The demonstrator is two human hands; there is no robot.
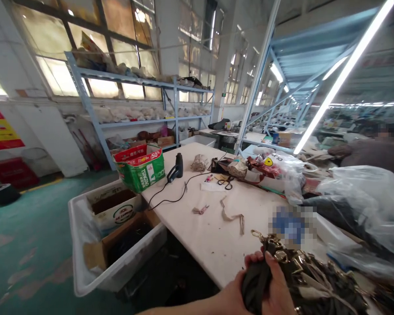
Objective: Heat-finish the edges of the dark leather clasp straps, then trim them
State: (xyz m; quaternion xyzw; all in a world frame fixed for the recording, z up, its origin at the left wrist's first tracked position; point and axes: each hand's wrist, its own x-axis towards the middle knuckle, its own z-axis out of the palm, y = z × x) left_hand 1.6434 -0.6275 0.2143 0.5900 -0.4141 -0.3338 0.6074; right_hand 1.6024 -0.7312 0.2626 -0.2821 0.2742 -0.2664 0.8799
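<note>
At the lower right, my left hand (231, 298) and my right hand (279, 292) are closed together round a folded bundle of dark olive straps (256, 280). Gold-coloured metal clasps (280, 255) stick out at the bundle's far end. More dark straps (335, 293) with metal fittings lie against it on the right, with a pale strip tied across them. Some fingers are hidden behind the straps. A loose beige strip (231, 215) and a small pinkish scrap of cloth (201, 210) lie on the table beyond my hands.
On the pale table (190, 232) are black scissors (228, 183), a corded black heat-gun-like tool (176, 168) and a green-red carton (139, 168). A white tub (72, 245) with cardboard boxes stands at left. Clear plastic bags (364, 205) pile up at right; a person (374, 153) is beyond.
</note>
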